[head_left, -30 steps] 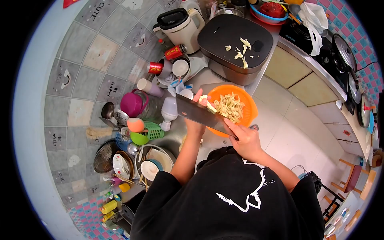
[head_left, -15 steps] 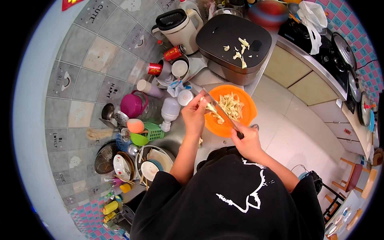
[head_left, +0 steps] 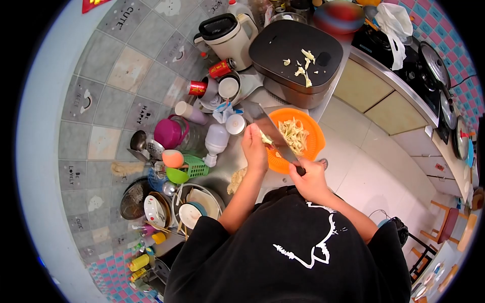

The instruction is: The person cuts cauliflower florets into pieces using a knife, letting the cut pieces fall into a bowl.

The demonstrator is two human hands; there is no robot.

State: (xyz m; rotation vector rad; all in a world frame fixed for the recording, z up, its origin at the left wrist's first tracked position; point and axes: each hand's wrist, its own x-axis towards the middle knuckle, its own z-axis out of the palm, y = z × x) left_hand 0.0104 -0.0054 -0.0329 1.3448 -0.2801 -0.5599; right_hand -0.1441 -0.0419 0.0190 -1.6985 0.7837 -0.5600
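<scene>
In my right hand [head_left: 309,178] is the dark handle of a kitchen knife [head_left: 275,132]. Its wide blade slants up and left over an orange plastic basket [head_left: 317,132]. My left hand [head_left: 254,151] pinches a pale vegetable piece [head_left: 264,139], close against the blade; its exact kind is unclear. Inside the basket lie pale cut strips [head_left: 294,135], partly covered by the blade. Below my left wrist a pale lump [head_left: 236,181] shows near the sink, half hidden by my forearm.
Pale scraps [head_left: 304,68] lie on a dark-lidded appliance [head_left: 283,43] beyond the basket. On the left stand a white pump bottle [head_left: 216,142], a green basket [head_left: 196,165] and stacked dishes [head_left: 192,214]. A stove [head_left: 422,65] holds pans at upper right.
The knife blade has turned, showing more of its broad face. My left hand has shifted slightly right and down, uncovering the pale lump by the sink.
</scene>
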